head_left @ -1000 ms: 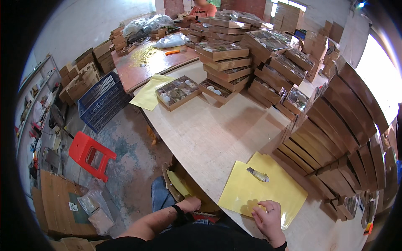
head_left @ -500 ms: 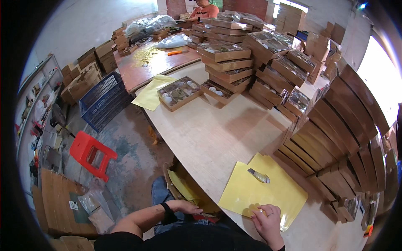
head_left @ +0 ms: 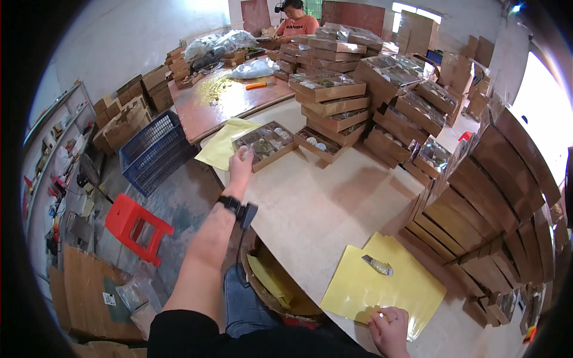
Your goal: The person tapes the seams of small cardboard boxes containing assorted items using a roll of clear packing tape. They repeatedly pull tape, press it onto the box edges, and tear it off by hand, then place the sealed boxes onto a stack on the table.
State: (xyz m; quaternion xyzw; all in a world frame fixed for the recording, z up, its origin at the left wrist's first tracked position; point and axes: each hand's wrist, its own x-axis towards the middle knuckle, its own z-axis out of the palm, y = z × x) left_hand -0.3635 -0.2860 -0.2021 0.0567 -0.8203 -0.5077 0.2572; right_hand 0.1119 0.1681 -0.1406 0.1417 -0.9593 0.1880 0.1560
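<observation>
My left hand (head_left: 240, 161) is stretched across the table to a divided cardboard box (head_left: 267, 147) with a clear cover and small round items inside. Its fingers are bent in a grip at the box's near left corner, partly hidden. Beneath that box's left side lies a yellow sheet (head_left: 222, 141). My right hand (head_left: 390, 330) rests over the lower edge of a stack of yellow sheets (head_left: 352, 283) with its fingers curled together; whatever they pinch is too small to name. On these sheets lies a utility knife blade with a wrapped handle (head_left: 378, 265).
Stacked display boxes (head_left: 332, 89) fill the back, and leaning boxes (head_left: 486, 179) line the right. A red stool (head_left: 136, 224) and blue crate (head_left: 152, 152) stand left. An open container (head_left: 280, 286) with yellow sheets sits by my lap. Another person (head_left: 296, 25) works behind.
My left hand has moved from the container near my lap up and forward to the divided box. My right hand stays at the yellow sheets. The view has shifted slightly.
</observation>
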